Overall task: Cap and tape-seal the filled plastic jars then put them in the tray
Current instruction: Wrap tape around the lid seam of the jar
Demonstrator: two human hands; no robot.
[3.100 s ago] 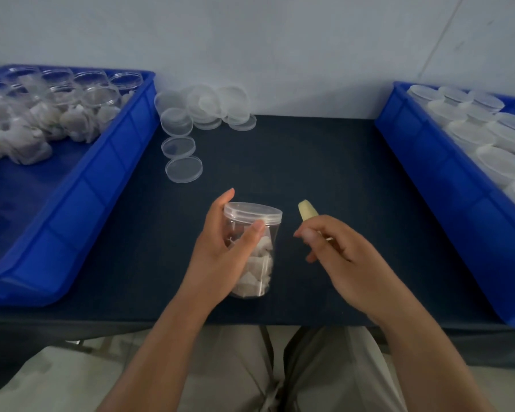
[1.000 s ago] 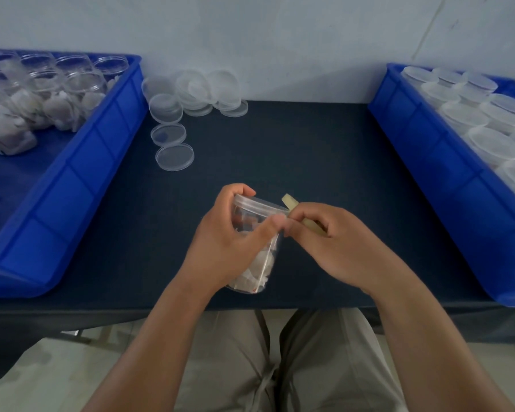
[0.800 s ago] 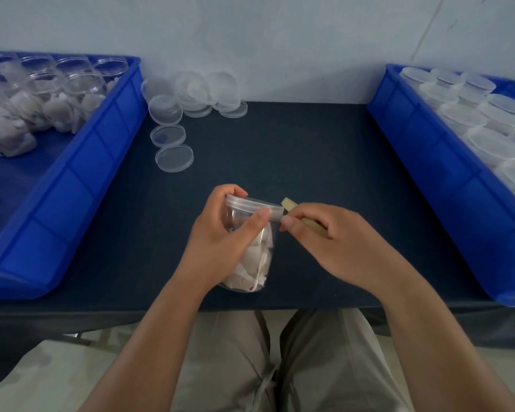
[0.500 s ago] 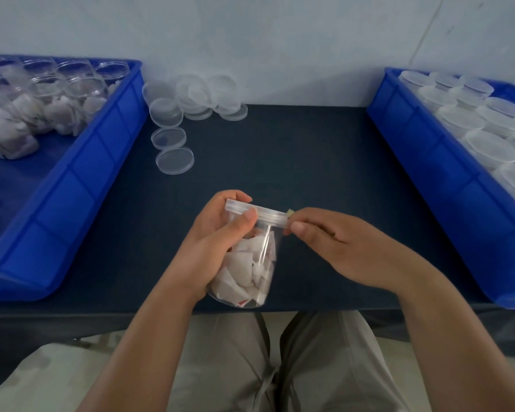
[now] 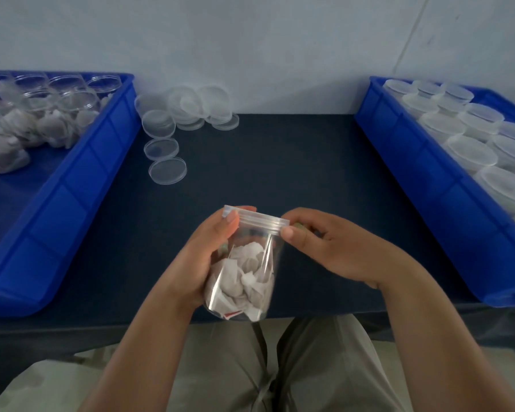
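Two hands on one filled jar (image 5: 247,272), which I see held tilted over the near edge of the table (image 5: 280,162). Left hand (image 5: 202,263) wraps the jar body, thumb up on the lid (image 5: 256,223). Right hand (image 5: 333,251) pinches the lid rim, thumb and forefinger. Capped jars (image 5: 470,150) fill the right tray (image 5: 428,203); open jars (image 5: 72,108) sit in the left tray (image 5: 72,188). Loose lids (image 5: 167,172) lie between.

Jar: clear plastic jar (image 5: 246,273) full of white paper sachets, tilted, gripped by the left hand (image 5: 204,263).
Cap: clear ribbed plastic cap (image 5: 257,223), seated on the jar.
Tape: pale tape piece (image 5: 298,226), mostly hidden, pinched by the right hand (image 5: 330,248) beside the cap.
Tray: blue plastic tray (image 5: 422,179) at right, holding capped jars (image 5: 470,150).
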